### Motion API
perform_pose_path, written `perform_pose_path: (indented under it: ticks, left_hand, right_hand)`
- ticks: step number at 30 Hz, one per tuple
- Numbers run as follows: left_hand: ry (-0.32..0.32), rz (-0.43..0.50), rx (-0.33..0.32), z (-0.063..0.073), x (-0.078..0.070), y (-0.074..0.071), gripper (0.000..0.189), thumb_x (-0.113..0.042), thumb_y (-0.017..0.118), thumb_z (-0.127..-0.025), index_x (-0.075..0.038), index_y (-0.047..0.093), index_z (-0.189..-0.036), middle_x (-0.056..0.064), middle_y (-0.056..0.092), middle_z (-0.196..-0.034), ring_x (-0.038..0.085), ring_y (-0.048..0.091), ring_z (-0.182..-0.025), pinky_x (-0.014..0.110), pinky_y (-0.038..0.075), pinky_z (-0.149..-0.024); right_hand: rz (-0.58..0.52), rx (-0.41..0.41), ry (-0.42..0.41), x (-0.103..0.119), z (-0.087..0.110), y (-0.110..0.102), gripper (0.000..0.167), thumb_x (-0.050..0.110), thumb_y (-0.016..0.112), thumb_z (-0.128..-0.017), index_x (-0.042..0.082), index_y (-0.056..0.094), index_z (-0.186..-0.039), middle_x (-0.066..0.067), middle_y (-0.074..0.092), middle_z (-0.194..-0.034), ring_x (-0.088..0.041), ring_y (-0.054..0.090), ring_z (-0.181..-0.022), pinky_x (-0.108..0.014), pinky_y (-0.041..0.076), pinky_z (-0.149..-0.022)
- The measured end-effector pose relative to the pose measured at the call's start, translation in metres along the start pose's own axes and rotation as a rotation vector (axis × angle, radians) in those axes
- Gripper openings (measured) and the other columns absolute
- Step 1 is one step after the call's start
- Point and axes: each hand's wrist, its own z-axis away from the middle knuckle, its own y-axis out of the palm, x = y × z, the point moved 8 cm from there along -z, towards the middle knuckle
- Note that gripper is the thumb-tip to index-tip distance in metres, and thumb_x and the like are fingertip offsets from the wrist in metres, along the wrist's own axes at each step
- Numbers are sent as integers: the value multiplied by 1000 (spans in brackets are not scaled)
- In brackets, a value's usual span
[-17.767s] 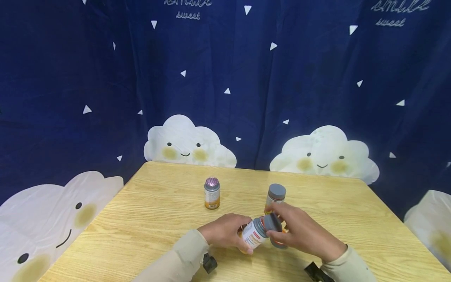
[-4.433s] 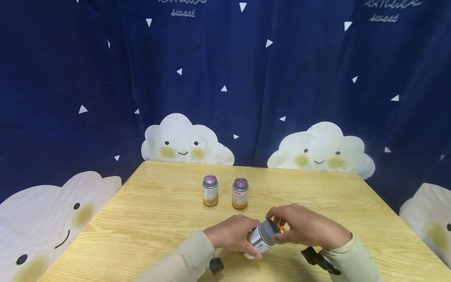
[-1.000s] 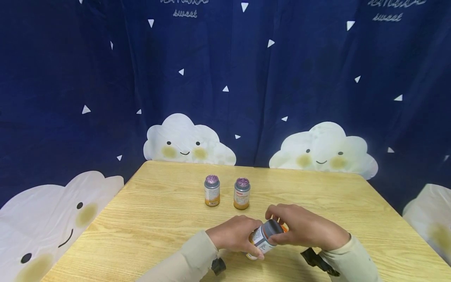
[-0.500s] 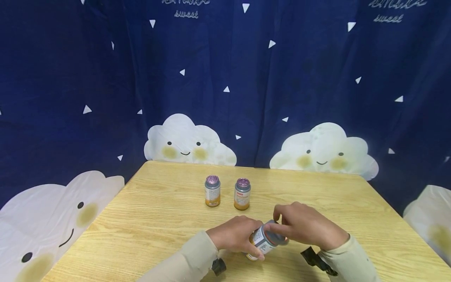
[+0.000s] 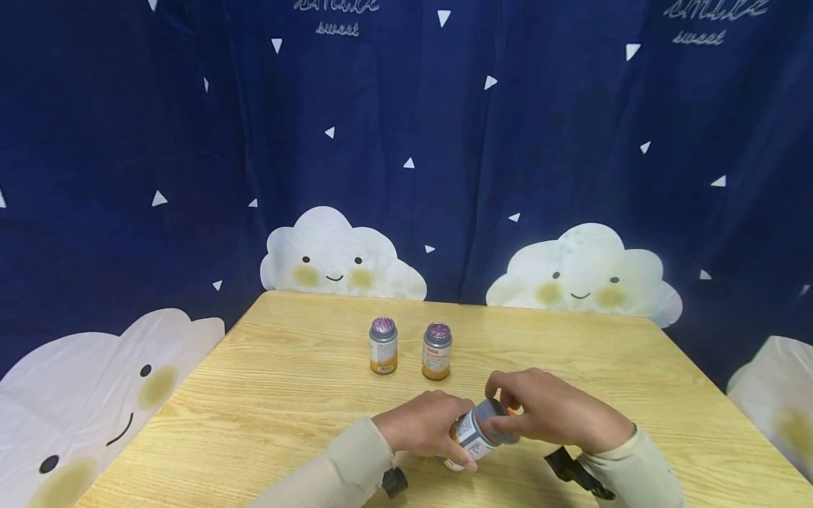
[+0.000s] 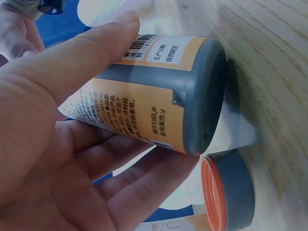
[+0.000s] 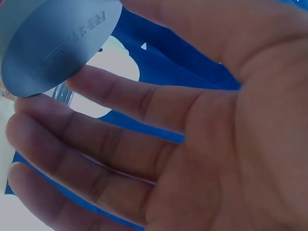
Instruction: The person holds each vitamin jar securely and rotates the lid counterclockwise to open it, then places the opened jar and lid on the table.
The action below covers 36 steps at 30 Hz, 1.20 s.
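Observation:
My left hand (image 5: 427,425) grips a white-and-orange supplement bottle (image 5: 468,432), tilted so its capped end points up and right. Its grey base shows low over the table in the left wrist view. My right hand (image 5: 559,409) pinches the bottle's grey cap (image 7: 60,45) between thumb and fingertips; raised lettering marks the cap's flat top. A loose grey cap (image 6: 236,192) with an orange liner lies on its side beneath the left hand. Two similar bottles, the left bottle (image 5: 384,349) and the right bottle (image 5: 437,355), stand upright without caps, showing purple foil seals.
The wooden table (image 5: 286,395) ends at a dark blue curtain (image 5: 444,141) printed with clouds and triangles. Both standing bottles are beyond my hands, left of the middle.
Earlier, one foil-topped bottle stood alone and a capped bottle stood at right; now two foil-topped bottles stand side by side. Lately my right fingers opened off the cap, shifted and pinched it again.

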Motion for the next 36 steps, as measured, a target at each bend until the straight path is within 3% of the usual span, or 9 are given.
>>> perform_pose_path:
  ticks: [9,24,29,32,36]
  left_hand:
    - [-1,8,4,-1,1,2,47,-42,82,-74,-17,61,-108,-16,60,-86,-5,54,-71,14,46,-64]
    - [3,7,-2,0,2,2,45,-42,82,-74,-18,61,-105,-16,59,-83,-5,53,-70,14,45,-62]
    - [-7,-2,-3,0,2,2,45,-42,82,-73,-17,61,-104,-16,58,-82,-4,53,-69,14,45,-61]
    - [-9,-4,-2,0,1,2,45,-42,82,-73,-16,61,-104,-16,58,-82,-4,53,-69,14,45,-60]
    - [-8,-1,0,0,1,2,47,-42,82,-74,-16,61,-106,-16,59,-83,-5,53,-69,13,45,-61]
  right_hand:
    - [-58,44,31,1,1,2,33,25,80,-78,19,60,-104,6,64,-94,-12,58,-84,-31,49,-69]
    - [-9,15,-16,4,2,1,40,19,83,-74,18,59,-107,7,62,-99,-17,61,-91,-33,50,-72]
    - [5,8,-10,3,2,2,38,37,78,-80,16,60,-107,4,63,-96,-14,59,-84,-30,49,-67]
    - [-3,-5,20,2,2,2,41,50,68,-86,13,61,-104,6,62,-85,-8,57,-72,-27,46,-59]
    - [9,-36,62,-1,3,1,42,56,60,-89,14,63,-95,12,59,-69,-2,52,-56,-24,43,-49]
